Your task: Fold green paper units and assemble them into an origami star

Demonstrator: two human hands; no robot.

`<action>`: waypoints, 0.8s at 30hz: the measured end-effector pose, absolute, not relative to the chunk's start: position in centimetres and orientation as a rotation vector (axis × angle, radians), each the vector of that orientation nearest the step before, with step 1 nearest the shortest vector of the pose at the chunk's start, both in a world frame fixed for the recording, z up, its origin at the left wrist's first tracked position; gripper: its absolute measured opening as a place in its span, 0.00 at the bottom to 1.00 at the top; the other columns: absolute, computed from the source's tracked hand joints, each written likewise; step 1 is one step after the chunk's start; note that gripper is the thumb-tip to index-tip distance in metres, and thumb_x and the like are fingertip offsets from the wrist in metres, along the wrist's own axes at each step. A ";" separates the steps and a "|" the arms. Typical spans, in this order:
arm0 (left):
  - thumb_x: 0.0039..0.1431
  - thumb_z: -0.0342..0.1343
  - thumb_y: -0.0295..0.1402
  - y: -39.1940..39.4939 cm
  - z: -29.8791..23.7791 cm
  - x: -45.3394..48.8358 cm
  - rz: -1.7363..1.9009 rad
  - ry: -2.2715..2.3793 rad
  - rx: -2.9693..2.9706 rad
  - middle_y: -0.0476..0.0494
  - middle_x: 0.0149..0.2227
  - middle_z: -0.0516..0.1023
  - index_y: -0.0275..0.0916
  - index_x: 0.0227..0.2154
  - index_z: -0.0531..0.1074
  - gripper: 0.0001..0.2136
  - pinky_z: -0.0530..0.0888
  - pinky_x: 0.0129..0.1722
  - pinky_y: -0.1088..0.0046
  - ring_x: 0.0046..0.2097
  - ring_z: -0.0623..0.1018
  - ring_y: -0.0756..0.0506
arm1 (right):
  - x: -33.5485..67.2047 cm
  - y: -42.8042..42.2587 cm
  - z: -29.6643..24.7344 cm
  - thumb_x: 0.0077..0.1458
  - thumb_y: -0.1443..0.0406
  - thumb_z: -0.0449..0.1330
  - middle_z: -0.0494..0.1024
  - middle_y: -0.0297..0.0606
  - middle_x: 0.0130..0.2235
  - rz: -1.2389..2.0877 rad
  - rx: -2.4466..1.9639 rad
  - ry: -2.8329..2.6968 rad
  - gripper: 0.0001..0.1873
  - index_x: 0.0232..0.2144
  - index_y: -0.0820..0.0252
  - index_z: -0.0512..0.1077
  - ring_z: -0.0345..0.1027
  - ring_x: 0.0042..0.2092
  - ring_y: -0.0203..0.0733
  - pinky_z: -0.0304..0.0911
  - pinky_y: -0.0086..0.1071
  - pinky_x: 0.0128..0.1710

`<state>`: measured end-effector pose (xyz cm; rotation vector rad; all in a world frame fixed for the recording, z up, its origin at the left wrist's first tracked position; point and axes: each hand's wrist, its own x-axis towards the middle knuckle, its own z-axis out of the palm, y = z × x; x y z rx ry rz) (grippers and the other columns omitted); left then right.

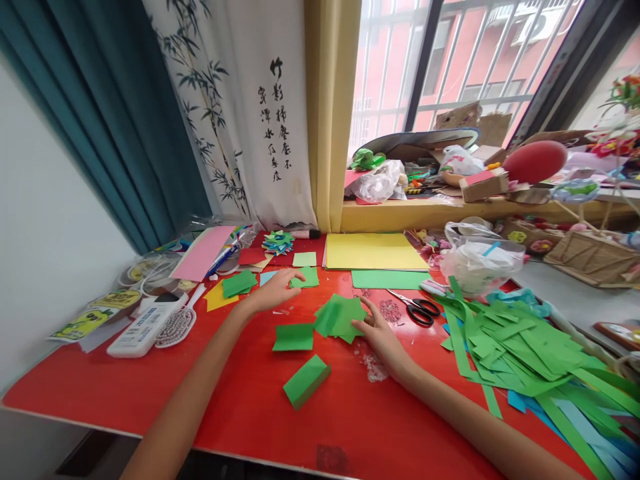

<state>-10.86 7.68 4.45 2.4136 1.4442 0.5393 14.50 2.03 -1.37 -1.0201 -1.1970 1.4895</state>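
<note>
My left hand (276,291) reaches over the table with its fingers apart, at the left edge of a small green paper square (311,277). Whether the fingertips touch that square is hard to tell. My right hand (376,331) grips the right edge of several overlapping green paper sheets (341,316), its thumb on top. Closer to me lie a creased green paper piece (293,337) and a folded green paper piece (307,381). Farther left, more green squares (239,284) rest partly over a yellow paper piece (220,298).
Scissors (420,311) lie right of my right hand. A heap of green and blue paper strips (530,347) covers the right side. Yellow sheets (375,251) and a folded paper star (279,243) sit at the back. A hairbrush (177,325) and white box (145,328) are left.
</note>
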 end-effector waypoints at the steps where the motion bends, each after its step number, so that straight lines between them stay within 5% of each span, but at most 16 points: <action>1: 0.53 0.44 0.33 9.1 4.0 -10.8 0.555 1.537 2.432 0.43 0.47 0.67 0.41 0.43 0.64 0.14 0.62 0.50 0.66 0.50 0.65 0.45 | 14.5 2.2 -1.4 0.48 0.61 0.57 0.72 0.35 0.35 1.508 -1.022 -1.179 0.35 0.57 0.48 0.47 0.68 0.39 0.43 0.63 0.36 0.40; 9: 0.54 0.43 0.27 20.9 1.4 -10.2 0.366 1.694 2.554 0.32 0.50 0.64 0.31 0.45 0.62 0.15 0.58 0.52 0.66 0.53 0.64 0.42 | 14.7 2.8 -1.4 0.48 0.59 0.57 0.67 0.40 0.49 1.522 -0.984 -1.169 0.33 0.56 0.50 0.50 0.61 0.51 0.43 0.56 0.38 0.51; 13: 0.51 0.49 0.31 24.1 1.0 -10.9 0.184 1.680 2.552 0.33 0.51 0.64 0.31 0.47 0.61 0.18 0.60 0.50 0.69 0.52 0.65 0.42 | 15.0 2.8 -1.6 0.49 0.59 0.56 0.58 0.38 0.57 1.398 -1.018 -1.299 0.32 0.56 0.50 0.51 0.50 0.58 0.43 0.49 0.39 0.55; 24: 0.44 0.57 0.38 26.2 1.8 -11.2 -0.020 1.789 2.555 0.31 0.48 0.64 0.31 0.46 0.64 0.25 0.64 0.44 0.70 0.48 0.69 0.38 | 15.0 3.6 -2.0 0.54 0.60 0.52 0.56 0.38 0.58 1.420 -0.915 -1.331 0.31 0.58 0.51 0.46 0.46 0.60 0.41 0.49 0.37 0.56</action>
